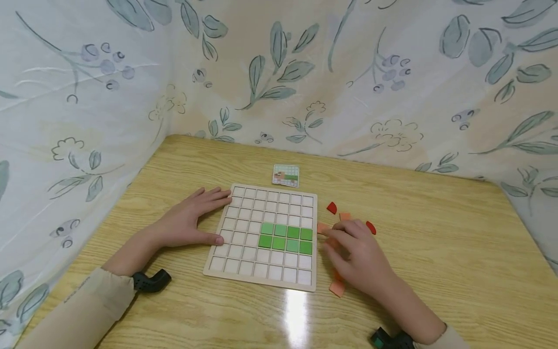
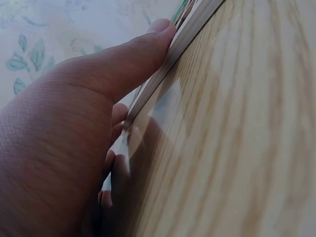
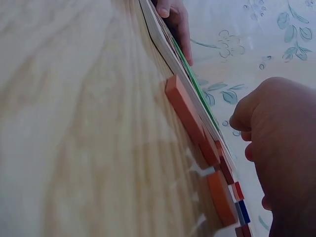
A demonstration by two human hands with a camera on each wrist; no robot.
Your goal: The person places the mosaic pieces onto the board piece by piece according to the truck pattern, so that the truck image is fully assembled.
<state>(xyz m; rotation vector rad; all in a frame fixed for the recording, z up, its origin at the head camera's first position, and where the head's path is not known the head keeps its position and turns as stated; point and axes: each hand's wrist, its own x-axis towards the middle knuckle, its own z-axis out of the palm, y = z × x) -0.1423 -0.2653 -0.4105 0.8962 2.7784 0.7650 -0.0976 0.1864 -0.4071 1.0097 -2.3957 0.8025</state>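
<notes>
A wooden grid board lies on the table, its pale squares divided by raised ridges. Green tiles fill two rows at its right side. My left hand lies spread at the board's left edge; the thumb rests on the rim, also visible in the left wrist view. Beside the right edge hovers my right hand, fingers bent, index fingertip at an orange tile. Thumb and index look apart. The right wrist view shows this hand above the tabletop, no tile visible in it; its fingertips are mostly hidden.
A small picture card lies behind the board. Red quarter-round pieces and more orange tiles are scattered around my right hand, some partly hidden under it. Patterned cloth hangs behind the wooden table.
</notes>
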